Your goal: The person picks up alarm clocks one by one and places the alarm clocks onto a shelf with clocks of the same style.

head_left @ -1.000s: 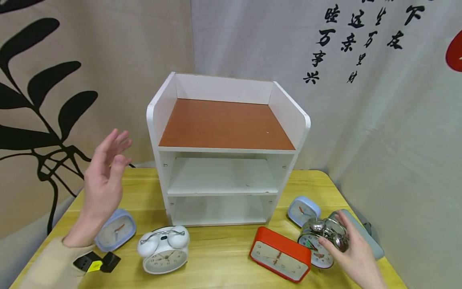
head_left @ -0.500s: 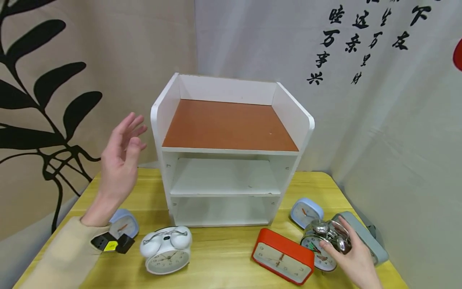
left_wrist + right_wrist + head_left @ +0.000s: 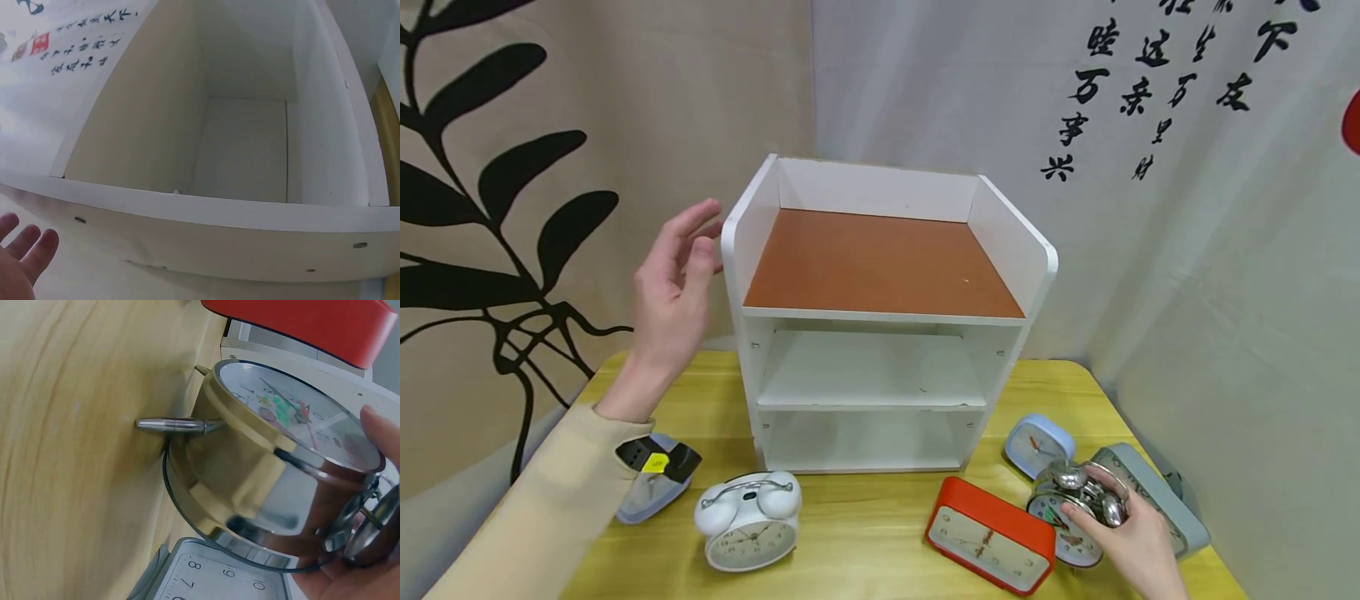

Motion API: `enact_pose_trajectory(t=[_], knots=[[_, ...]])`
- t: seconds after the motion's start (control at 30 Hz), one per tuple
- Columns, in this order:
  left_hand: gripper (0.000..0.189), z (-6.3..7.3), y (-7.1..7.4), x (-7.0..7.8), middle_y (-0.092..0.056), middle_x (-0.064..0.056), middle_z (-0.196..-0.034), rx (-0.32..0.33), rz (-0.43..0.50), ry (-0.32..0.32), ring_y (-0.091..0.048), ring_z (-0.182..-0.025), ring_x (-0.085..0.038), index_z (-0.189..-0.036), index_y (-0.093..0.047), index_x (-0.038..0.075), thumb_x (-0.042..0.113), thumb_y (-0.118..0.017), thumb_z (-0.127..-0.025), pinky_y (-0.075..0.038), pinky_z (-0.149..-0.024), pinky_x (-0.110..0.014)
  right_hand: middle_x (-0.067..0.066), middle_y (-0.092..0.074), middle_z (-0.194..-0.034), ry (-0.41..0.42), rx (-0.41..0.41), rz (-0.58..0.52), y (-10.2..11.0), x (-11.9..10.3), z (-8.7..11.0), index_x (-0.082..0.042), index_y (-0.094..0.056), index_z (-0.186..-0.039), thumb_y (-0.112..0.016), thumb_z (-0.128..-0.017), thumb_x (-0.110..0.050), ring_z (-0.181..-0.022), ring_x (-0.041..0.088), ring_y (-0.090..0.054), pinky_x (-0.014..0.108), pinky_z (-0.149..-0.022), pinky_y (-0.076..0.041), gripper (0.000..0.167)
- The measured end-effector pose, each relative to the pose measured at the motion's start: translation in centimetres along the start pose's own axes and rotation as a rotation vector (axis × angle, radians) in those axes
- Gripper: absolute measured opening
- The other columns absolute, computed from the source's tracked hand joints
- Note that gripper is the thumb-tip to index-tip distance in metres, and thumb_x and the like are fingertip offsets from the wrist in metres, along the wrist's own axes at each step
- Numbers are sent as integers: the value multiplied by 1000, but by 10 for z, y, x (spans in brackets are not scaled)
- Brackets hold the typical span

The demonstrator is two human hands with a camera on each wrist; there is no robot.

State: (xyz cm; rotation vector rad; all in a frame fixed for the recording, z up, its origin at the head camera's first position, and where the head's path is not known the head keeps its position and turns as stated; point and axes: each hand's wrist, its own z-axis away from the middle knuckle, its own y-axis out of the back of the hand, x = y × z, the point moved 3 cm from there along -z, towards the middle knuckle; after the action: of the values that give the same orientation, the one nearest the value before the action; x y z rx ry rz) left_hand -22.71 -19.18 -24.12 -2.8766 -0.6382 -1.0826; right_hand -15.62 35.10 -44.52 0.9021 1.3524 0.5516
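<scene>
My left hand (image 3: 673,292) is raised beside the upper left side of a white shelf unit (image 3: 872,367), its fingers loosely extended and holding nothing. In the left wrist view, its fingertips (image 3: 40,253) show at the lower left, near the unit's side panel (image 3: 237,240). On the right of the table, my right hand (image 3: 1131,537) grips a silver twin-bell alarm clock (image 3: 1062,533) around its bells and top. The right wrist view shows the clock's shiny body (image 3: 250,462) tilted, its feet close to the tabletop; the thumb (image 3: 381,434) lies at its face.
A red rectangular clock (image 3: 992,533) stands left of the silver one. Behind are a small blue clock (image 3: 1037,446) and a grey-green clock (image 3: 1157,492). Toward the left sit a white twin-bell clock (image 3: 748,521) and another blue clock (image 3: 647,496), partly covered by the left sleeve.
My left hand has risen and moved right, up to the shelf unit's side. The right hand keeps its grip on the silver alarm clock, which stays in nearly the same place.
</scene>
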Motion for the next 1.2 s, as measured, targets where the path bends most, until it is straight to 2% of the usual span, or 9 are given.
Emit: enact_pose_trajectory(t=[0.13, 0.23, 0.3, 0.4, 0.5, 0.6, 0.97, 1.2], knots=[[42, -5, -4, -3, -62, -11, -148, -8, -5, 13, -62, -120, 2, -149, -57, 7, 24, -49, -112, -53, -98, -7, 30, -62, -143, -14, -18, 1, 1, 1, -1, -15, -56, -150, -85, -82, -57, -121, 41, -65, 29, -83, -54, 85], [39, -7, -5, -4, -61, -8, -150, -11, -14, 35, -61, -117, 2, -146, -59, 5, 22, -51, -111, -52, -97, -5, 30, -62, -143, -21, -24, 8, 1, 1, -2, -16, -56, -150, -86, -80, -58, -121, 41, -65, 31, -84, -54, 87], [37, -9, -6, -5, -61, -3, -150, -13, -14, 47, -60, -119, 2, -143, -61, 3, 19, -53, -110, -52, -96, -5, 30, -61, -144, -31, -33, 4, 0, 1, -2, -16, -55, -151, -87, -79, -58, -122, 42, -64, 33, -86, -54, 89], [34, -11, -6, -6, -64, 9, -142, -6, 6, 43, -61, -120, 1, -138, -63, -1, 14, -56, -107, -55, -89, -4, 31, -60, -145, -36, -32, 8, 0, 2, -2, -16, -54, -152, -88, -78, -58, -122, 43, -64, 33, -85, -55, 90], [32, -14, -6, -7, -62, 21, -136, 5, 23, 21, -63, -120, 1, -134, -64, -4, 9, -58, -106, -56, -85, -4, 32, -62, -143, -14, -15, 14, 0, 2, -2, -16, -56, -151, -88, -79, -56, -121, 44, -65, 33, -84, -54, 88], [30, -15, -5, -8, -62, 25, -132, 18, 40, 8, -63, -119, 0, -131, -65, -6, 7, -58, -105, -57, -86, -5, 33, -65, -138, 24, 15, 18, 0, 2, -1, -15, -59, -148, -89, -79, -53, -118, 44, -66, 34, -83, -54, 84], [32, -14, -6, -6, -60, 26, -132, -3, 40, 39, -62, -120, 0, -134, -64, -5, 8, -58, -106, -55, -92, -5, 34, -68, -129, 76, 93, 23, 0, 2, 1, -12, -64, -141, -92, -78, -46, -110, 44, -68, 31, -78, -50, 77], [31, -13, -5, -6, -61, 25, -131, 9, 64, 43, -63, -120, -1, -133, -63, -7, 6, -58, -106, -55, -93, -5, 34, -65, -135, 10, 21, 24, 0, 0, -1, -13, -60, -146, -88, -80, -52, -114, 42, -67, 33, -81, -53, 82]])
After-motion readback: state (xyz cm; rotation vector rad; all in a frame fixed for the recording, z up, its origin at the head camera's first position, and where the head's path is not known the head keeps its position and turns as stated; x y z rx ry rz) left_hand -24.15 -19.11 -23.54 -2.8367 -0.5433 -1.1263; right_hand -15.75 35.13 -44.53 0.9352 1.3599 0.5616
